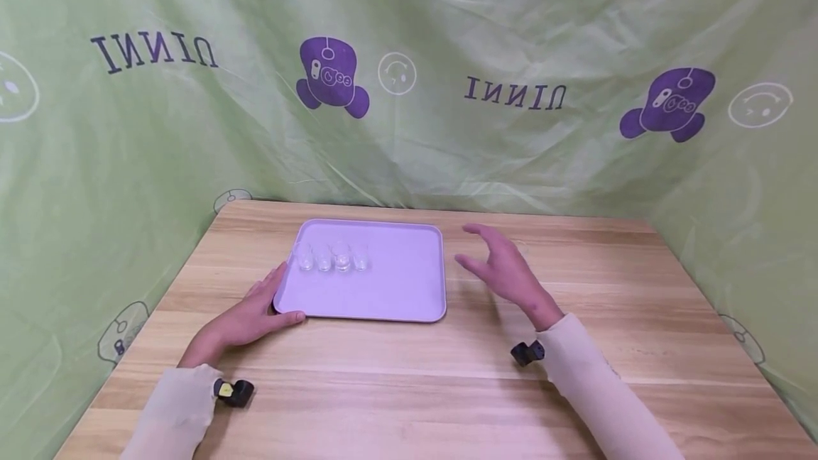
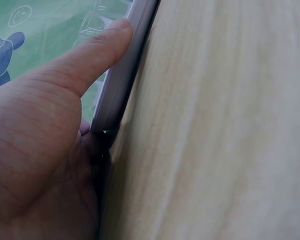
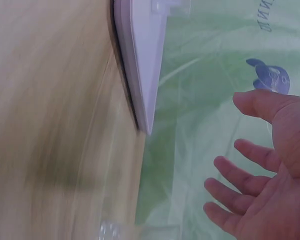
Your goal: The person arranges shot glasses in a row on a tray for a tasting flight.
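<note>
A light purple rectangular tray [image 1: 402, 282] lies on the wooden table. Several small clear glasses [image 1: 342, 261] stand in a row across its left half. At the tray's near left corner is my left hand [image 1: 252, 314], its thumb laid along the front edge and its other fingers stretched along the left side. The left wrist view shows that thumb [image 2: 100, 47] against the tray's rim. To the right of the tray, apart from it, my right hand [image 1: 508, 268] hovers with thumb and fingers spread, holding nothing. Another clear glass [image 3: 160, 232] shows at the bottom of the right wrist view.
The wood-grain table [image 1: 396, 389] extends on all sides of the tray. A green printed curtain [image 1: 434, 155] hangs behind the table and along both sides. Beige sleeves [image 1: 601, 382] cover both forearms, and a small black camera [image 1: 527, 353] sits at each wrist.
</note>
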`<state>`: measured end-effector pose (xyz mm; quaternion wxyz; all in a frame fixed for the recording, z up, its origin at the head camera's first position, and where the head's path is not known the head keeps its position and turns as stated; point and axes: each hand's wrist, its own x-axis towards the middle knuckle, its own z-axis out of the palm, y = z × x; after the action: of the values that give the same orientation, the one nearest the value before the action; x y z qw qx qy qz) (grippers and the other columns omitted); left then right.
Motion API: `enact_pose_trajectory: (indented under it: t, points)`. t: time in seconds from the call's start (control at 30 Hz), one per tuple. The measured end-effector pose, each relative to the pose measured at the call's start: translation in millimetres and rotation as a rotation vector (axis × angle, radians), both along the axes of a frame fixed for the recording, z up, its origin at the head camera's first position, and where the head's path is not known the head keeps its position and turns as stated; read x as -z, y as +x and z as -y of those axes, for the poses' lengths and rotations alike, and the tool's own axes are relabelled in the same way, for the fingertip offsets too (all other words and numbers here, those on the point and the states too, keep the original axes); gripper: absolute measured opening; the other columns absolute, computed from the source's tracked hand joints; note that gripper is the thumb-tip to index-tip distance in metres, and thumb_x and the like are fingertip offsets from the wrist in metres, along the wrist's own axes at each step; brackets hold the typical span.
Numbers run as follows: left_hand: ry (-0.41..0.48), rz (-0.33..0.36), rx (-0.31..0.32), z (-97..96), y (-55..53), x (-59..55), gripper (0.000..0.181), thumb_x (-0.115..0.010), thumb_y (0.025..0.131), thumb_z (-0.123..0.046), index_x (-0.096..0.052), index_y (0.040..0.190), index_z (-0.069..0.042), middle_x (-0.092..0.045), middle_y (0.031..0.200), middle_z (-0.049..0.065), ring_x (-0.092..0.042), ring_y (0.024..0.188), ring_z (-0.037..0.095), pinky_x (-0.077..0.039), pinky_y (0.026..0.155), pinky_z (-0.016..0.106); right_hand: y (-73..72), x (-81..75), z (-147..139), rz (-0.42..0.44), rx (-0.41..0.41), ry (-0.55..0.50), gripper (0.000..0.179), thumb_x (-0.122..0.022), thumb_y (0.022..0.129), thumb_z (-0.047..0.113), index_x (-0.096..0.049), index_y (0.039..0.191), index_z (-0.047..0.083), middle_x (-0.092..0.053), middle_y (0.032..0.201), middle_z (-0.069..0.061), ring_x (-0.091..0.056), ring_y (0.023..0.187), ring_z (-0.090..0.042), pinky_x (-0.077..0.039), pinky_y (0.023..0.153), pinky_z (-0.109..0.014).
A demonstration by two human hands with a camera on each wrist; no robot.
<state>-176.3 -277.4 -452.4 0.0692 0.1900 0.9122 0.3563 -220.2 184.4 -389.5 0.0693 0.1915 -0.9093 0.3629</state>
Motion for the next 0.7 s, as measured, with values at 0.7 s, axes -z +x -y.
enact_pose_trajectory:
  t: [0.7]
  points:
    - [0.004,0.018,-0.001,0.2,0.1,-2.0,0.107,-0.075,0.094,-0.04,-0.005,0.162,0.005,-0.009,0.165,0.034,-0.004,0.151,0.052,-0.005,0.116,0.07,-2.6,15.7,-82.5,0.198,0.122,-0.026,0.065,-0.066,0.103,0.03,-0.04,0.154,-0.001,-0.041,0.156,-0.026,-0.037,0.142,-0.048,-0.032,0.112,-0.065]
